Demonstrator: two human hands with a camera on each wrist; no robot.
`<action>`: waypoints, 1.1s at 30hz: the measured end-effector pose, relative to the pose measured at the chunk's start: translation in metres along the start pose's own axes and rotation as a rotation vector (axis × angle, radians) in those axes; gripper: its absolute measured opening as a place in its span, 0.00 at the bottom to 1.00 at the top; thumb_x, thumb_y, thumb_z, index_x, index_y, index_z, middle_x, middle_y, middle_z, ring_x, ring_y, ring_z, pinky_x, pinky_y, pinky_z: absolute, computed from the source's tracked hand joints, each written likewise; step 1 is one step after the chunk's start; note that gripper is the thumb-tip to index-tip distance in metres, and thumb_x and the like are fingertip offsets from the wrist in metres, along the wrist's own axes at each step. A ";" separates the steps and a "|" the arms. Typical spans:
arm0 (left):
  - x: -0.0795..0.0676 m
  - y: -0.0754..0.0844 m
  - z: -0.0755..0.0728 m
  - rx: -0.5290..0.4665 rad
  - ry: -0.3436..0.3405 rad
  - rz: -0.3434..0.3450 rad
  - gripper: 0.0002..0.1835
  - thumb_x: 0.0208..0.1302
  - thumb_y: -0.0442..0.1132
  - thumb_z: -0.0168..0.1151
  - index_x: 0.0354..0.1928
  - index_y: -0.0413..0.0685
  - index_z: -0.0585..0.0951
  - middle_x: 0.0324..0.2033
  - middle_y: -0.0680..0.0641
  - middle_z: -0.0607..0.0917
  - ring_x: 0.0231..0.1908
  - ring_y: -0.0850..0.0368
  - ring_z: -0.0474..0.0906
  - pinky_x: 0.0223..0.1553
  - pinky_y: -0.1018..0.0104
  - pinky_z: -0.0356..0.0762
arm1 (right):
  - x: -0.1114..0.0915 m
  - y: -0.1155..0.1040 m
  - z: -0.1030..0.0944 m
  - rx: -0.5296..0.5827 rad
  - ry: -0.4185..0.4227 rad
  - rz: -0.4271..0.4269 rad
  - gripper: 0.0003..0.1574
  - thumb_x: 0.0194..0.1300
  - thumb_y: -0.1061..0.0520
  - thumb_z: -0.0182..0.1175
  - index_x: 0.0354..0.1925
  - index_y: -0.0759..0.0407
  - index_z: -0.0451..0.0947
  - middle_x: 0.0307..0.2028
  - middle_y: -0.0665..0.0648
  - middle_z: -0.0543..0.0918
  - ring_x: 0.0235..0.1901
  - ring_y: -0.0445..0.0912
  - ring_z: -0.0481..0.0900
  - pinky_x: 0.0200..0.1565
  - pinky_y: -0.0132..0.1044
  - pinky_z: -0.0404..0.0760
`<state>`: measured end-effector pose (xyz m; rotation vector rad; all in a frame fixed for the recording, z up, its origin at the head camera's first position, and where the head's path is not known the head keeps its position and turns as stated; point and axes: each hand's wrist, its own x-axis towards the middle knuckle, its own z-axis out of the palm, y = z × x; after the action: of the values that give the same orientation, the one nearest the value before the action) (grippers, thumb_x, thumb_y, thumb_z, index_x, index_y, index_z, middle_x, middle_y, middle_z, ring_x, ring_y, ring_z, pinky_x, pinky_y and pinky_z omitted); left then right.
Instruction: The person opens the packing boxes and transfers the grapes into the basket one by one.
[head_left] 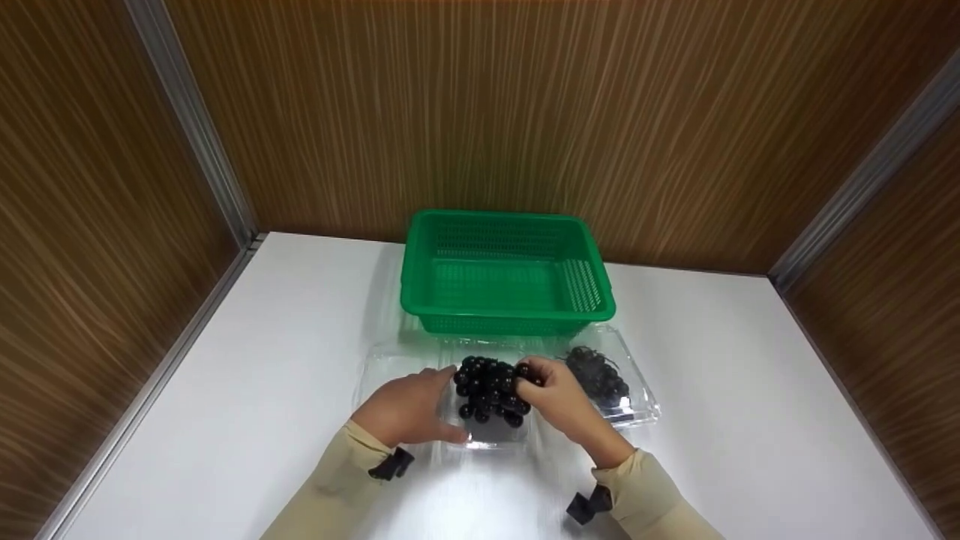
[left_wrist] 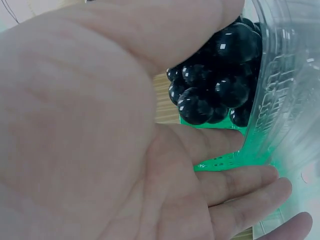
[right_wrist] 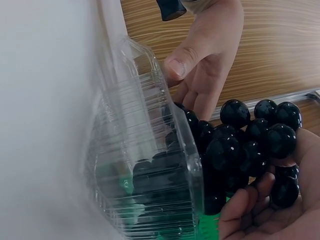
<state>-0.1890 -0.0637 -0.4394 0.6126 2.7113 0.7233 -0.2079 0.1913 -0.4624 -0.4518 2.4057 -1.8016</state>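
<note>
At the near middle of the table, one clear plastic container [head_left: 491, 445]; contents, a bunch of dark grapes [head_left: 484, 390], round and glossy, partly inside and partly rising above the rim. Just left of it, a clear plastic section [head_left: 381, 361], partly hidden by a hand. Just right, a second clear container [head_left: 639, 375], with more dark grapes [head_left: 592, 373] and thin stems within. Behind these, one green basket [head_left: 506, 312], rectangular, with slotted sides, standing upright. Left hand [head_left: 409, 409]: spread wide, thumb well apart from the straight fingers, set against the left side of the near container. Right hand [head_left: 559, 397]: fingers curled, pinching grapes at the right side of the bunch. Both wrists: pale sleeves [head_left: 656, 491] and black straps [head_left: 391, 463]. Surface: a white table [head_left: 225, 375], smooth, with soft shadows. Beyond, on three sides: brown wood-grain panels [head_left: 487, 112], with grey metal strips [head_left: 184, 97] at the corners.
</note>
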 end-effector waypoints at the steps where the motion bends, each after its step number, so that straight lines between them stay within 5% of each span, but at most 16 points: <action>1: 0.000 0.001 -0.001 0.004 -0.001 -0.003 0.57 0.53 0.60 0.79 0.78 0.40 0.62 0.70 0.33 0.73 0.72 0.35 0.66 0.70 0.42 0.67 | 0.000 -0.001 0.000 0.004 -0.001 -0.005 0.03 0.62 0.69 0.57 0.31 0.66 0.77 0.25 0.49 0.74 0.25 0.38 0.69 0.30 0.31 0.70; 33: 0.000 0.000 -0.002 0.073 -0.012 -0.037 0.55 0.55 0.62 0.76 0.77 0.43 0.64 0.70 0.32 0.73 0.70 0.33 0.69 0.69 0.41 0.68 | -0.003 -0.007 -0.002 0.047 -0.003 -0.070 0.03 0.63 0.70 0.57 0.34 0.71 0.77 0.27 0.51 0.75 0.27 0.40 0.72 0.30 0.31 0.74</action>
<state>-0.1897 -0.0647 -0.4380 0.5801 2.7408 0.6119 -0.2047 0.1923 -0.4554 -0.5402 2.3686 -1.8799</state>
